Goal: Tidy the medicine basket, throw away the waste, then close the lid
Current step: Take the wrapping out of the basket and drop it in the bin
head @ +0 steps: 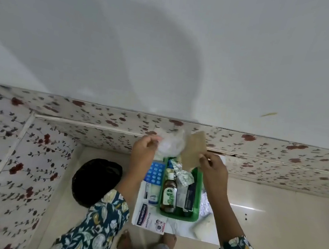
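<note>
Both hands are up above the basket. The left hand (144, 145) pinches a crumpled clear plastic bag (170, 145), thumb and fingers closed on its edge, while the right hand (213, 166) grips the lower corner of a flat brown paper piece (194, 150) that stands beside the bag, the two touching or overlapping in the air. Directly below them sits the green medicine basket (198, 190), resting on a white sheet (181, 227) spread on the pale tiled floor (270, 226). Inside the basket, a brown antiseptic bottle (169, 193) with a green label lies along the left side, silver foil strips (182, 176) are bunched at the far end, and a dark flat pack (190, 196) lies on the right. Just left of the basket, a blue blister pack (155, 173) lies on the sheet, with a small white tube or jar (153, 196) below it and a Hansaplast plaster box (149, 218) nearer the person. A foil strip (205, 205) peeks out on the basket's right. A black round object (95, 182) sits on the floor to the left. Floral sleeves (100, 225) cover both forearms, and the floral-papered wall (98, 129) runs behind. Motion blur softens the bag.
</note>
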`<state>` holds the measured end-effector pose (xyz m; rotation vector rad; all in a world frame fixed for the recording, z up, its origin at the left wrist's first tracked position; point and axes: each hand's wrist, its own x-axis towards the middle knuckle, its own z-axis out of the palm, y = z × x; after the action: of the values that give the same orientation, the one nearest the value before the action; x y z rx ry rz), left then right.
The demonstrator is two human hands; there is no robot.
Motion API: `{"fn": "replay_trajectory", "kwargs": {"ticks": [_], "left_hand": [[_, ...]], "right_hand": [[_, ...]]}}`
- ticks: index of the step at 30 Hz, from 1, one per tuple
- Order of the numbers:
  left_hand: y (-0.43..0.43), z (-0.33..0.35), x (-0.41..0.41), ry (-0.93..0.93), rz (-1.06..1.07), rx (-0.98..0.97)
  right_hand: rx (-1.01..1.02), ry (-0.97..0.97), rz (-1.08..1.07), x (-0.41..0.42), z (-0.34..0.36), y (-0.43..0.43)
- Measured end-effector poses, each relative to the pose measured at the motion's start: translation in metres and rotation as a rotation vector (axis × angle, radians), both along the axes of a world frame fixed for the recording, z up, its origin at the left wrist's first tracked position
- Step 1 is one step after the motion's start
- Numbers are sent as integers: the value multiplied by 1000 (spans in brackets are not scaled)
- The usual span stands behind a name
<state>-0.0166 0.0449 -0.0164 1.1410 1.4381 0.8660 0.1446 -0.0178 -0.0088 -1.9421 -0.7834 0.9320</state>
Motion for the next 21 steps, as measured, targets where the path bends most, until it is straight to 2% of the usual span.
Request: {"fn": "replay_trajectory", "kwargs": {"ticks": [4, 9, 11, 15, 18, 21], "left_hand": [[-23, -11, -39, 14, -34, -51], [-43, -44, -106, 140, -104, -90], [-45, -57, -141, 104, -3, -140], [-48, -90, -216, -137, 401, -206], [-55, -135, -262, -108, 561, -221], [-57, -195, -299, -22, 613, -234]], "right_hand": [[-66, 240, 106, -69, -9, 14], [-181, 185, 194, -155, -48, 30], [-231, 185, 227, -189, -75, 39], [-314, 212, 285, -250, -142, 56], [-410, 195, 407, -293, -207, 66], [-482, 211, 439, -338, -276, 73]]}}
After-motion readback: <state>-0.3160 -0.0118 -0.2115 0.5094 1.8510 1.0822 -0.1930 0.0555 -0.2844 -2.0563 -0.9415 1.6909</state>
